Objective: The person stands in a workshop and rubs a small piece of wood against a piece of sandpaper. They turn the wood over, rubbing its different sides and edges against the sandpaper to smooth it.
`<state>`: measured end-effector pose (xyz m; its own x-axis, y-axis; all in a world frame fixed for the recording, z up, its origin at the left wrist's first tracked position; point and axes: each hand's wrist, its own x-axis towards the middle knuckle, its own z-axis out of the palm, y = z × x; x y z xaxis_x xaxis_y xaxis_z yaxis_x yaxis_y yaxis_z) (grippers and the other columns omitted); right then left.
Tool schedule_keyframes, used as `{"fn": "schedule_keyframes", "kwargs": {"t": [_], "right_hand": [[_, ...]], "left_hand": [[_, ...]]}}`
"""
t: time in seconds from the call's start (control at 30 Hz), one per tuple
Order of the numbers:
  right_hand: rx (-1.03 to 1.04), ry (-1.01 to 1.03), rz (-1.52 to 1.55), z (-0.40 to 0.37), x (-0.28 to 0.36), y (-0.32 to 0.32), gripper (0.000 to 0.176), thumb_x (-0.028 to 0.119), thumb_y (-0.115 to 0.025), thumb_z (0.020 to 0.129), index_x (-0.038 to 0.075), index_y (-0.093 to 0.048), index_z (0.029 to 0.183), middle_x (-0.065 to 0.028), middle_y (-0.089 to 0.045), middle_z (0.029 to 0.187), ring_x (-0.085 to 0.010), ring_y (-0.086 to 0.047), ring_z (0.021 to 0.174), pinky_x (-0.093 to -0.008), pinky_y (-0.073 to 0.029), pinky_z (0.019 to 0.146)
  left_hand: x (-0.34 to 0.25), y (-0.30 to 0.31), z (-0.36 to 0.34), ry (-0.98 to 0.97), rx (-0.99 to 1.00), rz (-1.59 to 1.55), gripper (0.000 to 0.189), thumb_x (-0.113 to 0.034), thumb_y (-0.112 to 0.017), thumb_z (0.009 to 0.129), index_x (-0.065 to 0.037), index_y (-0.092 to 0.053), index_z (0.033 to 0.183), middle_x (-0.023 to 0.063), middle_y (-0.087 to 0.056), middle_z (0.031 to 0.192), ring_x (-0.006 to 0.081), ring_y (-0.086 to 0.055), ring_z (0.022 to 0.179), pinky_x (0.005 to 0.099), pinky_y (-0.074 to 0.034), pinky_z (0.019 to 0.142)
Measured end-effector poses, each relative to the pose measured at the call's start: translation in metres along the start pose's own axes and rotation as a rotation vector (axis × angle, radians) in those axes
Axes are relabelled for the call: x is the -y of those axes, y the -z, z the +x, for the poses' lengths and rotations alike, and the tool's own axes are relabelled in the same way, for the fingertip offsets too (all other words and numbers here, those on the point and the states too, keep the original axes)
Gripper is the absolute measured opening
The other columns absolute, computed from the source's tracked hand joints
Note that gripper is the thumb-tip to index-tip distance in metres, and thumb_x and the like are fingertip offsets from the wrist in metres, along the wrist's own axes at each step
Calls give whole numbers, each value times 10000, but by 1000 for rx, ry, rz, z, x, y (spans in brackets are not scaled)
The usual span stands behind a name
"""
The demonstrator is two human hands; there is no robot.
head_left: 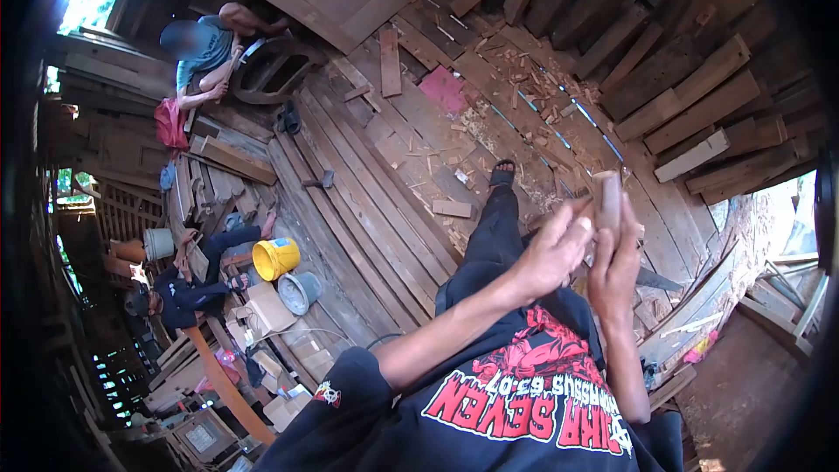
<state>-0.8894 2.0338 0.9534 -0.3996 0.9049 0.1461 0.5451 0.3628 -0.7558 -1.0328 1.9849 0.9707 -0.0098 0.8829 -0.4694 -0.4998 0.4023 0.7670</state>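
Observation:
A short wooden piece (608, 196) is held upright in front of my chest, its pale end facing up. My right hand (614, 264) is closed around its lower part, with fingers and thumb on either side. Just left of it, my left hand (556, 246) has its fingers curled and pressed together, close against the side of the piece. Whatever is between those fingers is too small or hidden to tell. My palms hide the bottom of the wooden piece.
Wood chips and offcuts litter the floor around my sandalled foot (503, 175). Long planks (350, 201) lie to the left, near a yellow bucket (276, 259) and a grey bucket (300, 293). Boards (708, 109) lean at right. Two people sit at left, one beside a wooden frame (273, 72).

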Motion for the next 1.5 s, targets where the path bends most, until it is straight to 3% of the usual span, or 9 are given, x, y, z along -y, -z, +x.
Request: {"fn": "schedule_keyframes", "kwargs": {"t": [0.1,0.67,0.77,0.83,1.03,1.17,1.27,1.37,1.5], "right_hand": [[-84,-207,91,21,-14,4,481,223,-490,1102,43,-434,1545,-287,-621,1397,-426,-660,1235,-485,-534,1004],[-11,-66,77,-10,-9,42,506,222,-468,1106,-31,-413,1541,-286,-554,1477,-396,-588,1326,-455,-454,1093],[-108,-200,119,25,-31,41,511,244,-466,1104,-24,-425,1538,-280,-568,1467,-397,-564,1366,-462,-434,1126],[-121,-82,96,8,-25,32,505,242,-469,1107,-25,-432,1535,-276,-579,1455,-379,-577,1354,-458,-435,1123],[-83,-132,185,14,-26,23,515,267,-451,1122,-15,-400,1550,-253,-501,1544,-372,-516,1415,-466,-390,1161],[110,-35,73,-10,-16,28,548,253,-503,1088,-27,-398,1548,-322,-565,1450,-407,-580,1350,-483,-454,1097],[-86,-88,135,14,-16,16,542,249,-503,1085,-21,-407,1545,-319,-560,1457,-423,-568,1359,-487,-460,1092],[-26,52,199,-5,4,-4,544,261,-506,1089,-23,-409,1542,-296,-563,1466,-412,-585,1342,-477,-463,1089],[-57,-93,248,24,11,-24,546,277,-516,1088,-16,-418,1538,-284,-591,1429,-414,-620,1279,-474,-472,1075]], "left_hand": [[-1,-13,-2,1,46,20,530,-397,-436,1135,-86,-375,1560,-56,-466,791,20,-409,598,207,-372,480],[29,-40,6,-54,72,-45,451,-290,-449,1143,-74,-406,1536,-47,-550,928,2,-374,607,194,-297,512],[9,-40,2,27,116,-62,455,-331,-443,1143,-107,-409,1538,-63,-476,833,7,-356,587,198,-281,496],[-16,-34,-1,179,120,-146,459,-348,-435,1143,-118,-412,1539,-68,-449,802,10,-343,576,202,-279,488],[0,-25,-3,-26,71,-119,480,-361,-409,1143,-117,-403,1557,-67,-481,819,10,-357,591,189,-275,477],[-2,-21,-15,26,36,-139,500,-376,-444,1134,-123,-395,1563,-67,-483,830,12,-362,593,191,-264,465],[-7,-27,-22,75,24,-105,488,-348,-431,1143,-113,-384,1568,-69,-475,826,14,-354,586,193,-254,463],[-6,-4,-14,-22,14,-106,484,-330,-436,1144,-89,-383,1560,-73,-488,845,12,-349,588,198,-267,473],[-6,16,-8,-21,-55,-13,430,-289,-466,1136,-75,-450,1509,-86,-498,834,1,-358,593,196,-284,485]]}}
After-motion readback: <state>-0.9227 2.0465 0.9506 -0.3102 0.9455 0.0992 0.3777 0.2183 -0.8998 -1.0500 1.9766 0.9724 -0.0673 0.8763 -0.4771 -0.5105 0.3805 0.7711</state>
